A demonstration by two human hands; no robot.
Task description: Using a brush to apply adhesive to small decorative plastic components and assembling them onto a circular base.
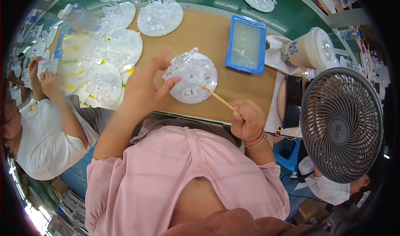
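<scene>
A round white plate (179,95) bearing transparent, glassy figure pieces (191,75) lies on the brown board in front of me. My right hand (248,119) is closed round a thin wooden stick (219,98), whose tip reaches the pieces on the plate's right side. Whether the tip touches them, I cannot tell. At the plate's left edge, my left hand (146,84) is slightly blurred, with thumb and fingers apart and nothing visible between them. The thumb points over the rim toward the pieces.
More loaded white plates stand left and behind, one (160,26) near the back. A blue tray (246,44) of pale contents sits right, beside a lidded cup (310,50), a dark case (292,100) and a grey fan (341,125). A co-worker's hands (43,75) work at far left.
</scene>
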